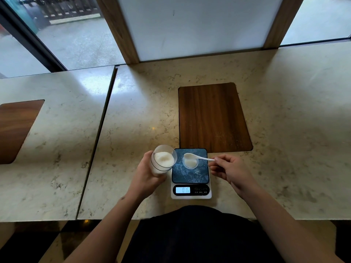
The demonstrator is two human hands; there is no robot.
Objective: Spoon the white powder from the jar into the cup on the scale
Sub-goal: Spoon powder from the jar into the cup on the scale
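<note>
Mid-task, lower centre of frame. Left hand (146, 173) wrapped around the jar (163, 158), tilted toward the scale (191, 173); plenty of white powder (163, 158) left inside. Right hand (230, 170) pinches the spoon (197, 157) handle, bowl over the cup (190, 162) on the scale platform. Cup already holds a layer of powder, and the display (183, 190) shows a reading (digits not clear enough to trust). Stray grains on the platform. Likely more scoops left; target weight unknown.
</note>
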